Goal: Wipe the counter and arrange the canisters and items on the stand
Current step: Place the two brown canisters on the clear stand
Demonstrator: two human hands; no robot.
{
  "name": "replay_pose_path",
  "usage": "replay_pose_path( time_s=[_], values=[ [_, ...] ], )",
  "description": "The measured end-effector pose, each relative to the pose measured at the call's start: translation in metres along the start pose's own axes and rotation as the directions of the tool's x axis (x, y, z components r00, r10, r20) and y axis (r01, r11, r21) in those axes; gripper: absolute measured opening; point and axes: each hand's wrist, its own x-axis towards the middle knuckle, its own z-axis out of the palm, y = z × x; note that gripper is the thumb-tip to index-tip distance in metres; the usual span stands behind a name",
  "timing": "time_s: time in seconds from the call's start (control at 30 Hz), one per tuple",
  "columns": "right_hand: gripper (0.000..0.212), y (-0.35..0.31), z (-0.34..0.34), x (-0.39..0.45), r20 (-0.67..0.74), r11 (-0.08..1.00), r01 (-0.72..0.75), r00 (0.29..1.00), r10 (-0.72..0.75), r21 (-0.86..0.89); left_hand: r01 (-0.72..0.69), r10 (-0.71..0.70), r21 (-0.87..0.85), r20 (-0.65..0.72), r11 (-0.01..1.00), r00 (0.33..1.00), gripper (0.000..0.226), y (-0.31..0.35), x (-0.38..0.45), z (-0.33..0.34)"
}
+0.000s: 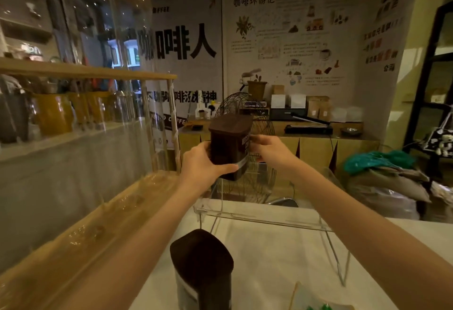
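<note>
A second dark canister (202, 270) waits on the tabletop (269, 260); left hand (203, 162) and right hand (267, 150) clasp the rigid, probably light brown canister (229, 145) by its smooth sides.

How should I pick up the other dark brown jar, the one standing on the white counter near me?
Hold the near dark brown canister around its middle, one hand on each flat side, coming from left and right. It stands upright and is tall with a smooth lid, so the top gives little grip. The left hand and right hand hold the raised dark brown canister that way.

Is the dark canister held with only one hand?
No, the left hand and right hand both grip the dark canister from opposite sides.
</note>
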Motion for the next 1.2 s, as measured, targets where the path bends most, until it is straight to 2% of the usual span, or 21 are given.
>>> replay_pose_path(
  time_s=[0.3,0.43,0.67,0.9,1.2],
  values=[
    [0.038,0.04,0.022,0.03,0.01,0.996,-0.088,0.996,0.088,-0.032,0.077,-0.085,0.159,0.042,0.984,0.995,0.067,-0.039,0.02,0.03],
    [0.039,0.049,0.027,0.034,0.015,0.995,-0.098,0.995,0.098,0.005,0.071,-0.089,0.209,0.079,0.975,0.993,0.067,-0.044,0.026,0.031],
    [0.042,0.053,0.032,0.029,-0.016,0.995,-0.083,0.997,0.082,-0.05,0.054,-0.081,0.272,0.088,0.961,0.993,0.066,-0.043,0.03,0.031],
    [0.041,0.055,0.038,0.023,-0.019,0.969,-0.04,0.999,0.036,-0.245,0.01,-0.039,0.374,0.07,0.927,0.997,0.073,-0.041,0.036,0.03],
    [0.047,0.054,0.036,0.017,0.045,0.944,-0.014,0.999,0.03,-0.328,0.004,-0.066,0.425,0.133,0.905,0.989,0.076,-0.044,0.04,0.03]
  ],
)
